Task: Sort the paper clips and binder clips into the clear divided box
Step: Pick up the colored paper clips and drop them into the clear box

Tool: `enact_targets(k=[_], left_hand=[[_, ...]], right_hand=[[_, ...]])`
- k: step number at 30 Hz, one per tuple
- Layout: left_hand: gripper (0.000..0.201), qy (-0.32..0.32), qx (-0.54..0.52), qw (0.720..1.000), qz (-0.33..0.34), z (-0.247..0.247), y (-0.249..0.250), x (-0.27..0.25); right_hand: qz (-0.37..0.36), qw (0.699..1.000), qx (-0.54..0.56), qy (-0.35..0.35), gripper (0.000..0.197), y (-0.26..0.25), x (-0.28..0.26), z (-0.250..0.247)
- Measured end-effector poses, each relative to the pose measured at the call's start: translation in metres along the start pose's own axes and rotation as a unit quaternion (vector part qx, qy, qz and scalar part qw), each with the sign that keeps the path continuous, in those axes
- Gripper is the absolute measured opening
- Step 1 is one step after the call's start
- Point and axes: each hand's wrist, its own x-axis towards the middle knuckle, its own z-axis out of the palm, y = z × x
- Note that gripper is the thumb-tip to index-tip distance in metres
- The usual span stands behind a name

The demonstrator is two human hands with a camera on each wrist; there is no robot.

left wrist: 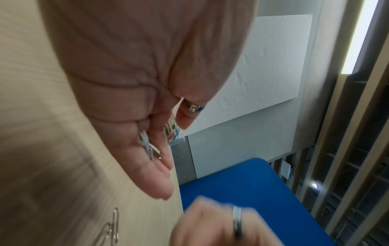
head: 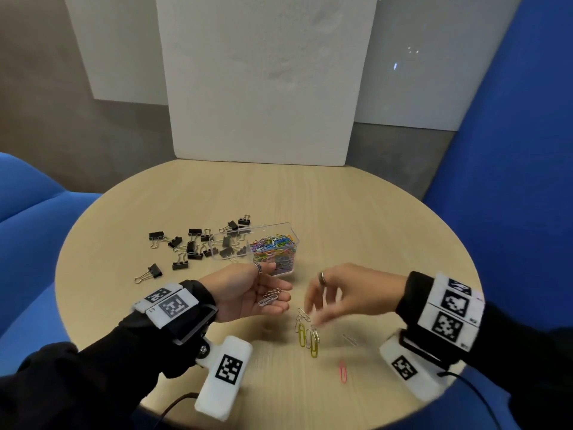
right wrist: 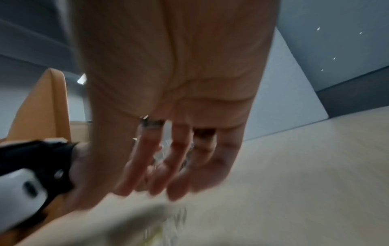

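My left hand [head: 279, 283] is palm up just in front of the clear divided box [head: 266, 225], with a few silver paper clips [head: 272, 296] lying on its straight fingers; the left wrist view shows those paper clips [left wrist: 150, 149] too. My right hand [head: 316, 308] is blurred, its fingers spread and pointing down over a small pile of loose paper clips [head: 307, 335]. I see nothing held in it. The box's right compartment holds several coloured paper clips [head: 276, 248], and its left compartment holds a few black binder clips [head: 229, 246].
Several black binder clips [head: 186, 246] lie scattered left of the box. One silver clip [head: 350, 340] and one pink clip [head: 343, 371] lie apart near the round table's front edge [head: 310, 425]. A white foam board [head: 263, 88] stands behind the table, with blue seats on both sides.
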Motion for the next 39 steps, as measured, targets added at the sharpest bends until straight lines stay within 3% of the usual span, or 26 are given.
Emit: enact_targets(k=[3,6,14,19,23,31,39], left_hand=[[0.043,0.001,0.010,1.000,-0.001,0.001,0.001,0.000],[0.043,0.004,0.014,1.000,-0.004,0.002,0.001,0.001],[0.039,0.007,0.015,1.000,-0.001,-0.002,-0.002,-0.002],[0.040,0.015,0.007,1.000,0.012,-0.009,0.004,-0.003],[0.040,0.023,0.004,1.000,0.013,-0.013,0.008,-0.004],[0.041,0.027,0.019,0.999,0.011,-0.017,0.006,-0.003],[0.039,0.032,0.033,0.999,0.011,-0.017,0.007,-0.001]], right_hand=[[0.008,0.990,-0.018,-0.138,0.030,0.009,-0.013,0.014],[0.011,0.986,-0.038,-0.162,0.025,0.015,-0.014,0.030],[0.022,0.985,-0.052,-0.160,0.017,0.020,-0.015,0.034],[0.000,0.995,-0.044,-0.087,0.022,0.018,-0.003,0.026],[-0.054,0.992,-0.097,-0.068,0.014,0.020,0.007,0.023],[-0.116,0.987,-0.083,-0.077,0.012,0.012,0.025,0.032],[-0.071,0.992,-0.081,-0.061,0.012,0.007,0.033,0.031]])
